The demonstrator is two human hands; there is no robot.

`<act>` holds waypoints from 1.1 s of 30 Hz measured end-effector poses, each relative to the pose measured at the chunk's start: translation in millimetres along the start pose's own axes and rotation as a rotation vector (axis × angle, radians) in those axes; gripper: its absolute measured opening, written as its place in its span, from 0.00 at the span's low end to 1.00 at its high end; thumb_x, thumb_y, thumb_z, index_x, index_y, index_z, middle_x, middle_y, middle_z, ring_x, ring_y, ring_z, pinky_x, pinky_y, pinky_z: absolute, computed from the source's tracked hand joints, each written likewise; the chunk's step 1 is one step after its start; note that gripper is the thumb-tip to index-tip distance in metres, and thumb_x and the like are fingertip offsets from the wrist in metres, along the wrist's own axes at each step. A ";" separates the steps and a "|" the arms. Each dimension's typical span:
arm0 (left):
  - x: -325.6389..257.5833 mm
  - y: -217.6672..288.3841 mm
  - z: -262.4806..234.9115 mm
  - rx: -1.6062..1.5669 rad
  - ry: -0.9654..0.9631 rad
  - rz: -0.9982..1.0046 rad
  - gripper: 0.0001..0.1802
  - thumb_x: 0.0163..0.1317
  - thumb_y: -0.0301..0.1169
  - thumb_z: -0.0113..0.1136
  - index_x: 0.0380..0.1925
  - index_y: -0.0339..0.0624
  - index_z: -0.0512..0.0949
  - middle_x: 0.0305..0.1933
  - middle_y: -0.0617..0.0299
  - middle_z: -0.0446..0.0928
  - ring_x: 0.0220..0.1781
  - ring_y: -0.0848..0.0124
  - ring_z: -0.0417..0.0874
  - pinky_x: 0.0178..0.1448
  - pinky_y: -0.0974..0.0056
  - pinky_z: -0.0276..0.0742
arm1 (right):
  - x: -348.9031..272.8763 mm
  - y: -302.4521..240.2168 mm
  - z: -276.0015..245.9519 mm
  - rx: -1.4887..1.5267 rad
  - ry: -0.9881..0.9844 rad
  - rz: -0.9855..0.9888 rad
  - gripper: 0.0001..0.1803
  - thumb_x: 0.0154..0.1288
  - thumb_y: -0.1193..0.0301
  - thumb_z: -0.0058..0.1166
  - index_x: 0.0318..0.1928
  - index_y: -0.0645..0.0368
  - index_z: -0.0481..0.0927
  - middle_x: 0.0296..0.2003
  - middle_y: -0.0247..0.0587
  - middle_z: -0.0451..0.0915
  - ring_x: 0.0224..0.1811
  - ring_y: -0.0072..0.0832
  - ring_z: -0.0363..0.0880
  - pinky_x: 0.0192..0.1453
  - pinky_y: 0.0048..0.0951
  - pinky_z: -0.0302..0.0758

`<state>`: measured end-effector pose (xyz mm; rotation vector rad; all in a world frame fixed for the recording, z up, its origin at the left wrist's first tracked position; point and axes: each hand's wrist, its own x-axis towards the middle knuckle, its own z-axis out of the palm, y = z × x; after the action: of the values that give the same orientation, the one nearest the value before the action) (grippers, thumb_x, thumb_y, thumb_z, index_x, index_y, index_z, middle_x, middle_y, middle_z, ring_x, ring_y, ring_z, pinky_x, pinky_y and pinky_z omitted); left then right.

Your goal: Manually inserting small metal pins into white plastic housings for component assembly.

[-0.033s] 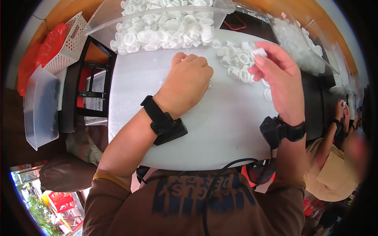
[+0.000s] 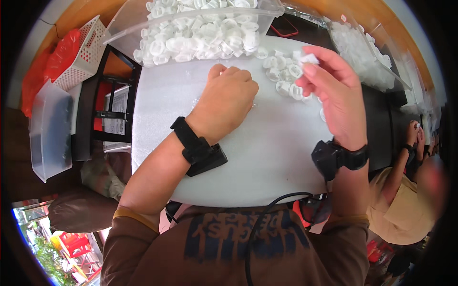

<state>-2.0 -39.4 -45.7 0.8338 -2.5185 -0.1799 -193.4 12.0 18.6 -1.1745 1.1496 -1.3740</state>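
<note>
- Nearest, the black cable [image 2: 286, 194] loops over the near edge of the white-topped bench [image 2: 267, 157]; it could catch on the right wrist unit [image 2: 325, 161] if that arm drew back low.
- The boxy left wrist unit [image 2: 210, 159] seems to sit low over the bench, and could sweep small parts along if the forearm swung sideways.
- The left hand [image 2: 228, 99] is left of centre, knuckles up, fingers curled under. I cannot tell whether it grips anything; a part beneath could be misaligned unnoticed.
- A lone white ring [image 2: 322, 115] lies at the right, partly covered by the right palm in this view; a brush from that hand could push it toward the right edge.
- The raised right hand [image 2: 338, 93] pinches a small white plastic piece [image 2: 309, 59] between thumb and fingers, by the loose ring pile [image 2: 280, 71] at the far right. The grip looks shallow: a slip could drop the piece among lookalikes.
- Farthest, the clear bin [image 2: 123, 46] is heaped with white pieces; a knock could spill some.
- Against the earlier frame, near to far: cable and left hand are practically unmoved; the right wrist unit is slightly farther left; the lone ring shows less; the right hand and its piece are a little left and farther; the bin looks unchanged.
</note>
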 end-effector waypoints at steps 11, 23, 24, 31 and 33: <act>1.6 -1.1 -15.2 -0.154 0.028 -0.135 0.02 0.47 0.22 0.53 0.23 0.39 0.72 0.26 0.60 0.73 0.32 0.66 0.74 0.43 0.64 0.65 | 5.4 29.7 11.5 0.170 -0.171 0.039 0.18 0.58 0.80 0.49 0.50 0.66 0.70 0.39 0.37 0.75 0.35 0.21 0.74 0.42 0.21 0.73; 3.6 31.2 -55.5 -1.248 0.082 -0.678 0.04 0.57 0.24 0.49 0.31 0.35 0.69 0.28 0.57 0.75 0.25 0.78 0.72 0.31 0.74 0.70 | -7.9 14.3 13.5 0.115 -0.184 0.004 0.18 0.59 0.77 0.48 0.51 0.63 0.70 0.46 0.50 0.75 0.35 0.24 0.77 0.39 0.21 0.72; 2.1 31.5 -55.9 -1.278 0.053 -0.669 0.04 0.57 0.25 0.49 0.31 0.35 0.69 0.28 0.57 0.75 0.25 0.78 0.72 0.30 0.74 0.70 | -7.6 14.9 14.2 0.116 -0.187 0.008 0.18 0.59 0.77 0.48 0.51 0.63 0.70 0.46 0.50 0.75 0.35 0.24 0.77 0.39 0.21 0.72; 1.0 36.6 -58.2 -1.426 -0.021 -0.678 0.05 0.57 0.24 0.48 0.33 0.35 0.68 0.27 0.56 0.75 0.25 0.78 0.73 0.28 0.75 0.70 | -9.2 20.1 18.7 0.102 -0.217 -0.016 0.21 0.59 0.78 0.48 0.54 0.64 0.66 0.46 0.50 0.74 0.40 0.25 0.76 0.42 0.23 0.73; 2.0 35.0 -57.5 -1.453 -0.047 -0.677 0.05 0.57 0.24 0.48 0.33 0.35 0.68 0.27 0.56 0.75 0.25 0.77 0.73 0.27 0.75 0.71 | -9.9 21.6 19.8 0.111 -0.209 -0.017 0.21 0.59 0.79 0.48 0.54 0.64 0.66 0.46 0.51 0.74 0.41 0.26 0.75 0.43 0.23 0.73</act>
<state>5.7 -11.0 14.8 0.8747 -1.3355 -1.8971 -171.2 18.4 -1.9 -1.2184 0.9065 -1.2771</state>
